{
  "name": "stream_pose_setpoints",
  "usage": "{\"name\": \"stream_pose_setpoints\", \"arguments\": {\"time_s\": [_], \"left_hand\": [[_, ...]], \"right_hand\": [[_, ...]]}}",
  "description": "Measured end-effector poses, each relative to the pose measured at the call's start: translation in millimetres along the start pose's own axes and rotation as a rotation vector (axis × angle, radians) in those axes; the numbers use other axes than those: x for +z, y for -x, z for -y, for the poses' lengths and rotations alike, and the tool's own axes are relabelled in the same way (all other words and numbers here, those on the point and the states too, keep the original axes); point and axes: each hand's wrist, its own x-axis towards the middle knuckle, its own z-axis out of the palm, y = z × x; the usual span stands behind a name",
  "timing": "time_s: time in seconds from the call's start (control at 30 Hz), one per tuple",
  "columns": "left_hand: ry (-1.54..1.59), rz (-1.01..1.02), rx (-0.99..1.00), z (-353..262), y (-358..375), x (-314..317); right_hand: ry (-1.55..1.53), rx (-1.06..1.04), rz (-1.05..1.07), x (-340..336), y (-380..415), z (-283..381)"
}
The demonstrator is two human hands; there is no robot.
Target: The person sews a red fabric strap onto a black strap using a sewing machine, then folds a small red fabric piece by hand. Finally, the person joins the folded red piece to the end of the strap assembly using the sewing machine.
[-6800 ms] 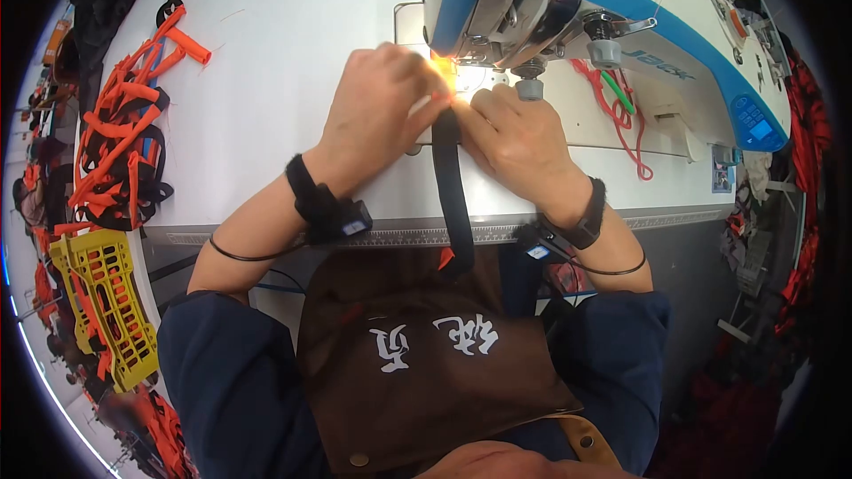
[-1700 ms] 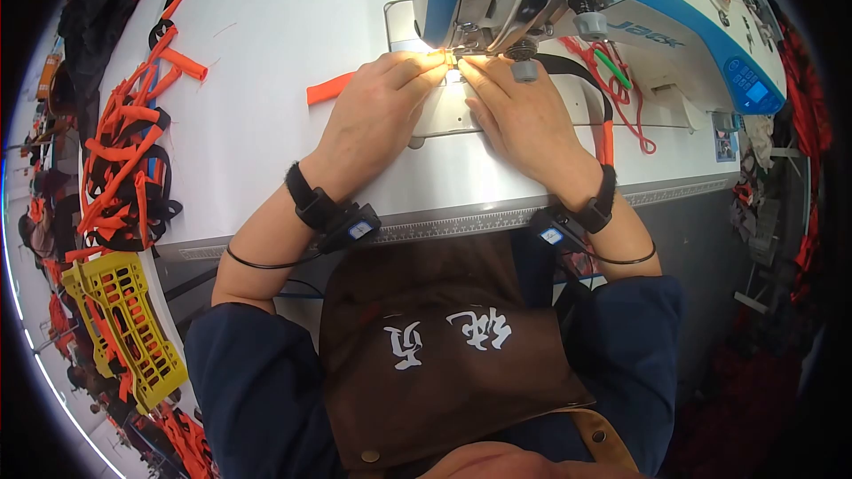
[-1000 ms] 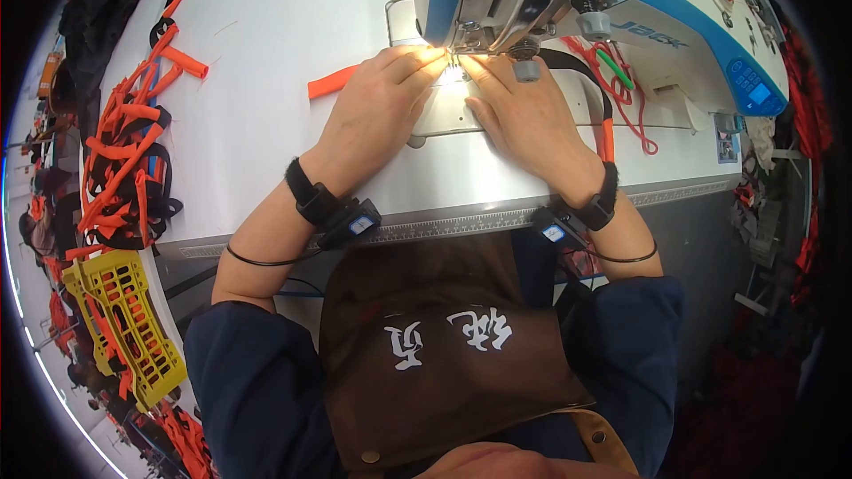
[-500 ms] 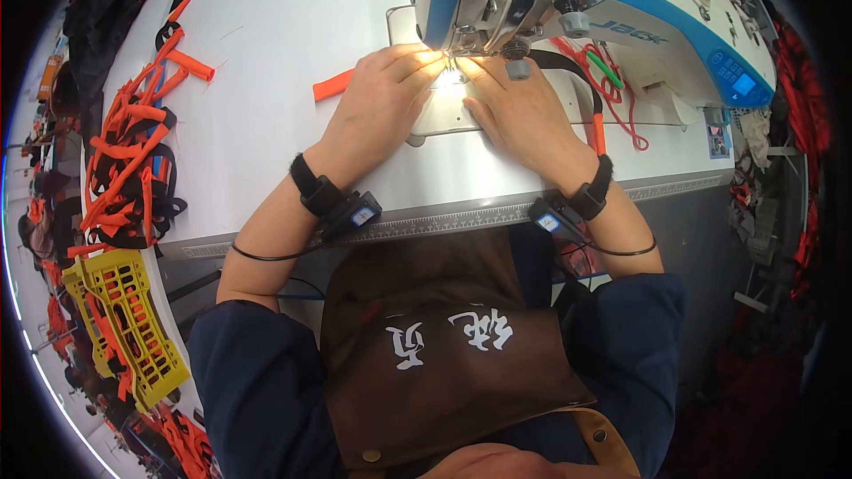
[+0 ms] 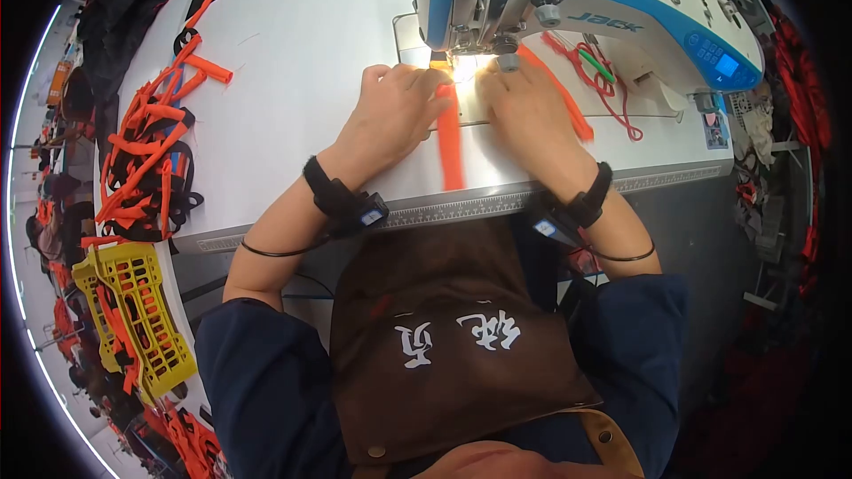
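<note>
Under the lit needle area of a white and blue sewing machine (image 5: 612, 13), both my hands work close together. My left hand (image 5: 395, 115) is closed, its thumb and fingertips pinching an orange fabric strip (image 5: 452, 146) just left of the presser foot. That strip hangs toward the table's front edge and its lower end is blurred. My right hand (image 5: 525, 108) lies to the right of the needle, its fingers bent and pressed together at the fabric; glare partly hides the tips. Another orange length (image 5: 561, 93) runs out from behind it to the right.
A tangled pile of orange and black straps (image 5: 146, 155) lies on the table's left side. Below it sits a yellow plastic basket (image 5: 142, 319). A red cord (image 5: 626, 106) and a green piece (image 5: 595, 64) lie beneath the machine arm. A ruler (image 5: 461, 208) edges the table.
The orange piece that pointed left now hangs toward me by my left hand. The black strap right of my right hand has given way to an orange length. My left fingers have drawn back slightly.
</note>
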Motion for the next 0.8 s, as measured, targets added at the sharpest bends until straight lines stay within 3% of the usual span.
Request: {"name": "stream_pose_setpoints", "arguments": {"time_s": [0.17, 0.27, 0.8], "left_hand": [[0.154, -0.092, -0.012, 23.6, -6.7, 11.7], [0.036, -0.199, 0.052, 32.3, -8.2, 17.5], [-0.002, -0.213, 0.036, 22.8, -2.6, 19.5]], "right_hand": [[-0.159, -0.046, -0.104, 16.0, -0.4, 10.0], [-0.172, -0.057, -0.121, 22.7, 0.5, 8.4], [-0.185, -0.077, -0.094, 21.3, 3.9, 13.9]]}}
